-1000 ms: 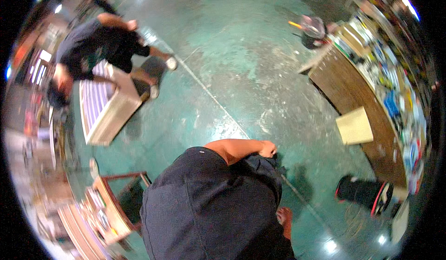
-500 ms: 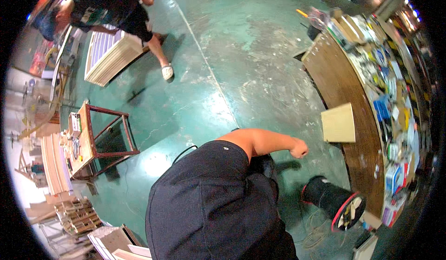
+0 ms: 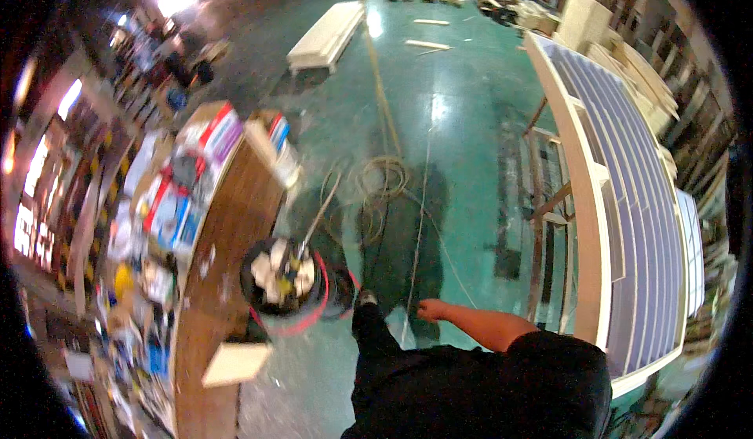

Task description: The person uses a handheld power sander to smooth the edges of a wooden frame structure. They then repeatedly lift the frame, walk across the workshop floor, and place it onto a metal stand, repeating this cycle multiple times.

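Note:
My right hand hangs over the green floor in front of my body, its arm reaching in from the lower right. The fingers look loosely curled, with nothing seen in them. My left hand is out of sight. Left of the right hand, and apart from it, stands a round black bin with red edging and pale wood offcuts inside. One dark-clad leg with its shoe shows between the hand and the bin.
A brown workbench on the left bears boxes and clutter; a pale board juts at its edge. Coiled hose lies ahead. On the right, a large slatted panel rests on a stand. A pale stack stands farther off.
The view has swung round: the workbench and bin are now on the left, and the slatted panel has come in on the right. The other person and the small table have left view.

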### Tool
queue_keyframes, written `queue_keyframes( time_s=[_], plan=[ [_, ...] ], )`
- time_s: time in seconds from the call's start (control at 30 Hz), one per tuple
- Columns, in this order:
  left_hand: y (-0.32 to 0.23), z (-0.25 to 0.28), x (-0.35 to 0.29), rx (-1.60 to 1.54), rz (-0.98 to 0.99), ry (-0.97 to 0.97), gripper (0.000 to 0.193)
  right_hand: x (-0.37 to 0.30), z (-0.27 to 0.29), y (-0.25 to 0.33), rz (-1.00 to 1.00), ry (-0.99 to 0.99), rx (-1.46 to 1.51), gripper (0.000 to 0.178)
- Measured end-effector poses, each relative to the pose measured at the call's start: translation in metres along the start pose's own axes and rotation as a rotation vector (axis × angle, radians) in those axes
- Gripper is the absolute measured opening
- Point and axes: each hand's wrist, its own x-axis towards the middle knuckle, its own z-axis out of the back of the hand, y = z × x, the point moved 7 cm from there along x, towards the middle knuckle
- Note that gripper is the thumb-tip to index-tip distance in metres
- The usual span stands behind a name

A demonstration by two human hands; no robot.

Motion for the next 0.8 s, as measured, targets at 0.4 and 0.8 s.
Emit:
queue_keyframes(
  time_s=[0.4, 0.8],
  plan=[
    [-0.494, -0.135, 0.278, -0.252, -0.432, 0.505, 0.011, -0.092, 0.122, -0.199, -0.497, -0.297, 0.045, 0.018],
    [-0.841, -0.240, 0.415, 0.866, -0.909, 0.619, 0.020, 0.076, 0.430, -0.247, -0.761, -0.023, 0.107, 0.031]
  ],
)
